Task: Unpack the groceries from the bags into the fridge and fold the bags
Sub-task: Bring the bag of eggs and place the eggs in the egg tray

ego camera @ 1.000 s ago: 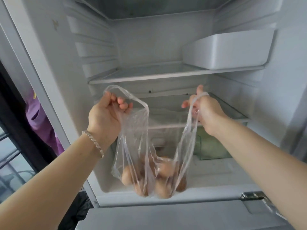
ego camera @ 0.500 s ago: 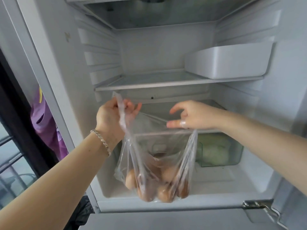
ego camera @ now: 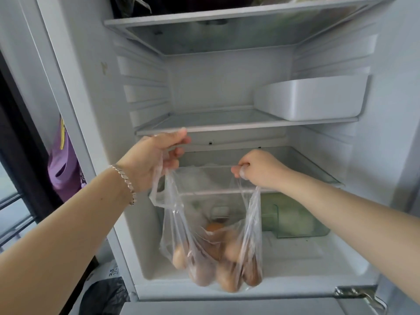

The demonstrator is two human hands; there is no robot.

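Head view: a clear plastic bag (ego camera: 211, 235) of brown eggs (ego camera: 223, 279) hangs long-axis vertical, mouth up, before the open fridge (ego camera: 95, 137). The left hand (ego camera: 154, 160) and right hand (ego camera: 259, 169) each pinch 1 handle (pulled apart). Its bottom hangs by the fridge's front lip; the middle shelf (ego camera: 204, 123) is bare beside a white tray (ego camera: 311, 98).

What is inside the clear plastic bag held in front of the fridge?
Brown eggs piled at the bottom of the clear plastic bag; the exact count is unclear because they overlap and the plastic is creased.
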